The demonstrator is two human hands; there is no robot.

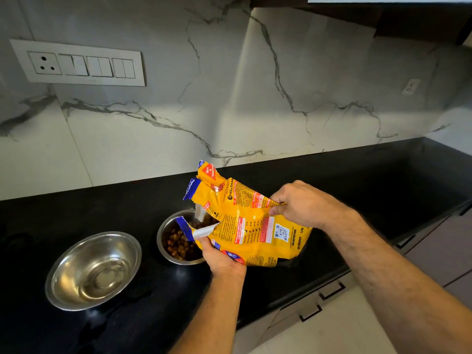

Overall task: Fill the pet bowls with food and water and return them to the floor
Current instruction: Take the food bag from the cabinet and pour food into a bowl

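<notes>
Hands grip yellow dog-food bag (251, 226): left hand (221, 259) fingers curled under mouth end, right hand (304, 204) pinching rear. Mouth tilted over kibble-filled steel bowl (176, 240); water bowl (93, 270) at 9 o'clock on black counter (383, 180).

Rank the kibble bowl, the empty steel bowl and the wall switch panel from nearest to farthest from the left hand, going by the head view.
From the left hand:
1. Kibble bowl, right beside it, under the bag's mouth.
2. Empty steel bowl, further left on the counter.
3. Switch panel, up on the wall, far left.
</notes>
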